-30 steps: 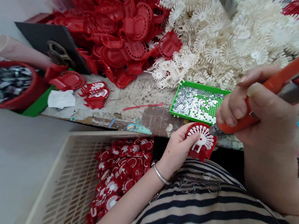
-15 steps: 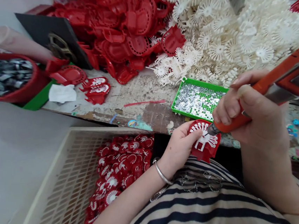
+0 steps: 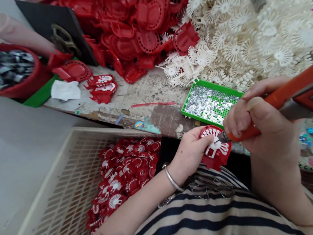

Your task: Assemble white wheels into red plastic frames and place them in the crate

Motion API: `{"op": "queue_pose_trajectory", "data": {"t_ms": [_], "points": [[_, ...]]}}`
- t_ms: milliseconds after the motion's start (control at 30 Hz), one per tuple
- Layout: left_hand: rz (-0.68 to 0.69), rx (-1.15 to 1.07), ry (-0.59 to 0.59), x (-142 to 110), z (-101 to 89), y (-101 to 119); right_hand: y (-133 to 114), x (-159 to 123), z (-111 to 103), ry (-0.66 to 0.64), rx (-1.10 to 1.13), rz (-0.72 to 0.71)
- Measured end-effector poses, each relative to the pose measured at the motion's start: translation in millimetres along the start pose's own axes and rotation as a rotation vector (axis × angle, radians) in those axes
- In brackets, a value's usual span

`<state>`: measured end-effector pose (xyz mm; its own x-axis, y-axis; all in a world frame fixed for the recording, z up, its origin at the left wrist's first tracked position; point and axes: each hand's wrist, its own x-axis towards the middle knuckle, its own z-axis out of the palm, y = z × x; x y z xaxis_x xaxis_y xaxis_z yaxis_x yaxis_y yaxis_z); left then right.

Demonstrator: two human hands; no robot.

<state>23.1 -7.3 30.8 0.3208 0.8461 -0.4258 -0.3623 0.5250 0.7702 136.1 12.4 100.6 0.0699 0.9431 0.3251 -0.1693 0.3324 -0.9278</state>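
Observation:
My left hand [image 3: 191, 152] grips a small red plastic piece with a white fan-shaped insert [image 3: 216, 149], held just below the table's front edge. My right hand [image 3: 259, 120] is closed round an orange pen-like tool [image 3: 281, 96], gripped like a pencil. The tool's metal tip touches the white insert near its middle. A silver bangle sits on my left wrist.
A green tray of silver sequins [image 3: 209, 103] lies just beyond the hands. Behind it rise heaps of red shells [image 3: 136, 27] and white fan pieces [image 3: 248, 31]. A cream slatted crate [image 3: 58, 189] holds several finished red-and-white pieces [image 3: 123, 172]. A red bowl [image 3: 17, 77] sits far left.
The tool's tip has moved from the piece's right edge inward onto the white insert. Both hands hold their grips; the view has shifted slightly down.

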Motion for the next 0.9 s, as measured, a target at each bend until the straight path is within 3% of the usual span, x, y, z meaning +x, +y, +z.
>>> {"op": "queue_pose_trajectory", "data": {"t_ms": [533,900], "points": [[-0.029,-0.018,-0.009,3.5,-2.5,-3.2,5.0,3.2,1.8,0.007,0.056,0.06],[-0.041,-0.011,-0.024,4.3,-3.7,-8.8,18.6,0.3,-5.5,-0.135,0.109,0.143]]}}
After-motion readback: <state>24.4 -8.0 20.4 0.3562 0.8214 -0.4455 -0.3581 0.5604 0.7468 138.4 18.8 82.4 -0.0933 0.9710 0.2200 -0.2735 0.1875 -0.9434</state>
